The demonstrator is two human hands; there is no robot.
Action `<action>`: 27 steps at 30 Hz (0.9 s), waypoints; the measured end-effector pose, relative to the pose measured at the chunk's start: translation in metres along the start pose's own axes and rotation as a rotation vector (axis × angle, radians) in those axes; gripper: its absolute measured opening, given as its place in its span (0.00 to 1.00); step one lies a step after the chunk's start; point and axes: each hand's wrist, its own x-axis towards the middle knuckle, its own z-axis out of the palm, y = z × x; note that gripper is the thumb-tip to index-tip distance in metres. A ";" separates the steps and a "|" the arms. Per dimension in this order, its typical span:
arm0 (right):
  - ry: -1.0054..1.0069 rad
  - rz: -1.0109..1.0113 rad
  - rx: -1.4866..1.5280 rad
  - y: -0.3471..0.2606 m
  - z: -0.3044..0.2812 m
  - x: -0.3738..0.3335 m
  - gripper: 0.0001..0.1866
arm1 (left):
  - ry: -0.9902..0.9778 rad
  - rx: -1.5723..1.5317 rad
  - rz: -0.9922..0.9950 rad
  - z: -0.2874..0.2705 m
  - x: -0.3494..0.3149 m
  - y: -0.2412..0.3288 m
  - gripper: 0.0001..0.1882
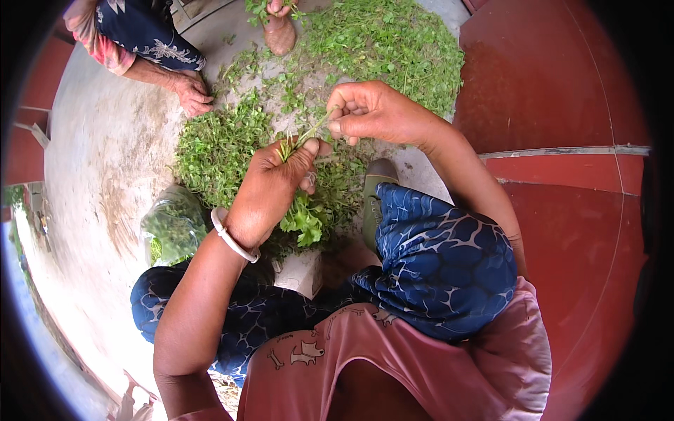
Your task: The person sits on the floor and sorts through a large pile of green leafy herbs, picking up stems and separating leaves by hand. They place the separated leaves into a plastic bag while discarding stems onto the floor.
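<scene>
My left hand [267,184], with a white bangle at its wrist, is closed around a small bunch of leafy green stems [286,148]. The cut or root ends stick out above my thumb, and broad green leaves [304,219] hang below the fist. Up and to the right, my right hand [375,114] pinches the far end of a thin pale-green stem [314,130], which stretches across to the left thumb. Beneath both hands lies a heap of loose greens [228,140] on the ground.
A larger spread of greens [393,49] covers the ground at the back. A clear plastic bag [174,223] holding greens stands by my left knee. Opposite, another person's hand [191,92] reaches to the heap's edge, and a second hand [278,8] holds greens. Red panels [547,77] stand at right.
</scene>
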 end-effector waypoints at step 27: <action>0.548 0.382 0.030 0.183 -0.040 -0.035 0.08 | 0.304 0.159 0.012 -0.001 -0.015 -0.011 0.08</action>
